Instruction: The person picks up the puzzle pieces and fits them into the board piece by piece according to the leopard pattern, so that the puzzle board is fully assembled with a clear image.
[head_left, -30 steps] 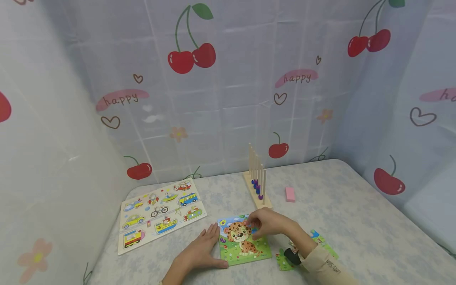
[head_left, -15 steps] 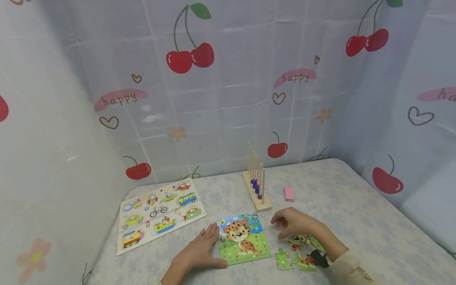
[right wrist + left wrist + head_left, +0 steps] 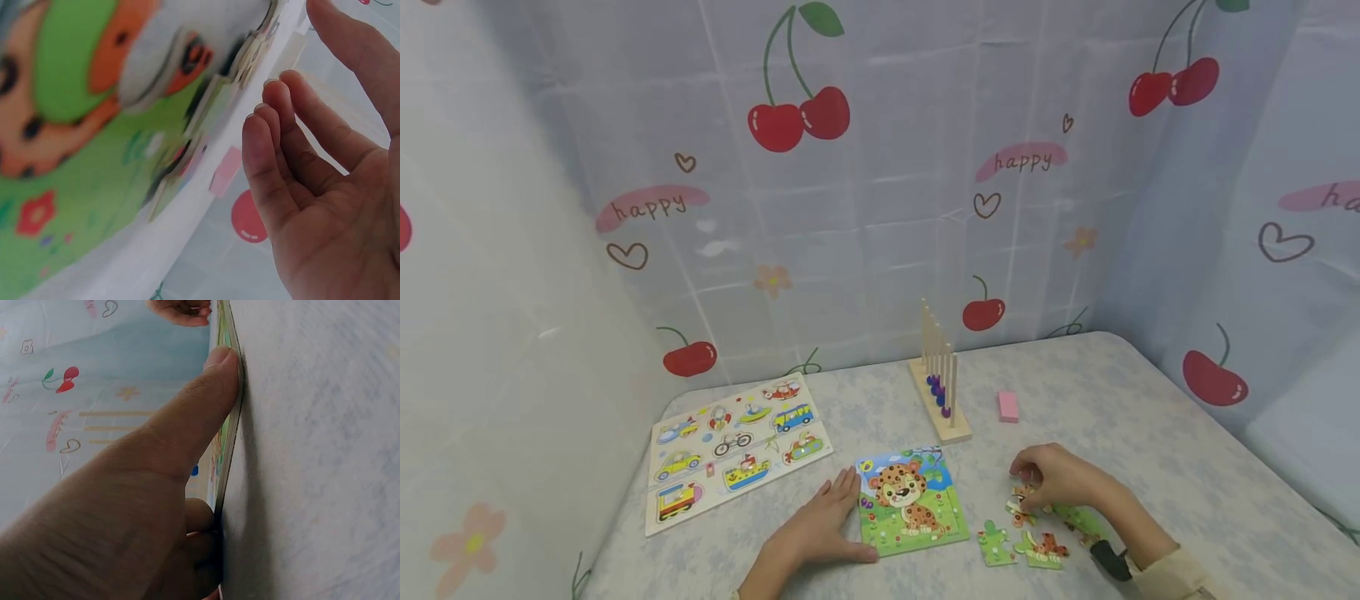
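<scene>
A square leopard jigsaw puzzle [image 3: 913,512] lies on the table, a spotted cub on green grass. My left hand [image 3: 818,527] rests along its left side, thumb at the near corner; the left wrist view shows the thumb [image 3: 219,378] against the board's edge. To the right, my right hand [image 3: 1063,479] hovers over loose jigsaw pieces, fingers bent loosely with nothing between them. A green piece [image 3: 996,546] and a spotted piece [image 3: 1043,550] lie nearest me. Another piece [image 3: 1021,506] shows under the fingertips, and the hand partly hides a green one [image 3: 1081,522].
A vehicle peg puzzle board [image 3: 707,498] lies at the left. Behind the leopard puzzle stands a wooden peg rack [image 3: 955,432] with blue and purple beads. A small pink block [image 3: 1008,407] sits to its right. A cherry-print curtain [image 3: 865,250] surrounds the table.
My right hand has left the top right of the leopard puzzle and moved right, over the loose pieces. The left hand has stayed at the puzzle's left side.
</scene>
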A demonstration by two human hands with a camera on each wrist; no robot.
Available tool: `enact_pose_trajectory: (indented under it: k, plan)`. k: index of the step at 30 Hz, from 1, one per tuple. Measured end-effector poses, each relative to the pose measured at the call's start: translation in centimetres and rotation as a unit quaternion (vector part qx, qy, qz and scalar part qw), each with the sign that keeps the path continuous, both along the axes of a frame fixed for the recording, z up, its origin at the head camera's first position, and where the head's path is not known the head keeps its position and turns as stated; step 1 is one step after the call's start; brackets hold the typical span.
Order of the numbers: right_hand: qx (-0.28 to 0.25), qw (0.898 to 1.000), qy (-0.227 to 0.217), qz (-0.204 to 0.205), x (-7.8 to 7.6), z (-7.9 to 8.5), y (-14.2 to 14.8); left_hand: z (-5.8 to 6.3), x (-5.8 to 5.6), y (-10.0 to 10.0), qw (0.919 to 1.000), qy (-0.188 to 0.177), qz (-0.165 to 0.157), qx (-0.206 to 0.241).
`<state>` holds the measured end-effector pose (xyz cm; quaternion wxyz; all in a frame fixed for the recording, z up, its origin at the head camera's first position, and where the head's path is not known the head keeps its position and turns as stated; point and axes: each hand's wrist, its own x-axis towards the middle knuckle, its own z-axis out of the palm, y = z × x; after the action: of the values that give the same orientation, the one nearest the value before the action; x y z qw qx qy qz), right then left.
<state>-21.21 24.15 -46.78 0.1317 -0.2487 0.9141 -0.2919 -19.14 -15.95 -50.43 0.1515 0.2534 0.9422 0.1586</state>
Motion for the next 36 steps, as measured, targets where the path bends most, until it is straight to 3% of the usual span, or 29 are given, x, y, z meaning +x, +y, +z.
enact_pose_trajectory:
  k: [14, 21, 30, 36]
  plan:
    - [0.007, 0.999, -0.039, -0.009, 0.80, -0.44, 0.44, -0.01, 0.12, -0.09, 1.0000, -0.001, 0.002, 0.004]
    - [0.032, 0.999, -0.032, -0.025, 1.06, -0.37, 0.00, -0.10, 0.09, -0.09, 1.0000, -0.002, 0.004, 0.002]
    - [0.025, 0.999, -0.043, 0.001, 0.92, -0.29, -0.21, -0.14, 0.00, -0.10, 1.0000, 0.008, -0.002, 0.000]
    - [0.037, 0.999, -0.030, -0.019, 1.01, -0.35, -0.15, -0.07, 0.02, -0.06, 1.0000, 0.005, -0.002, 0.001]
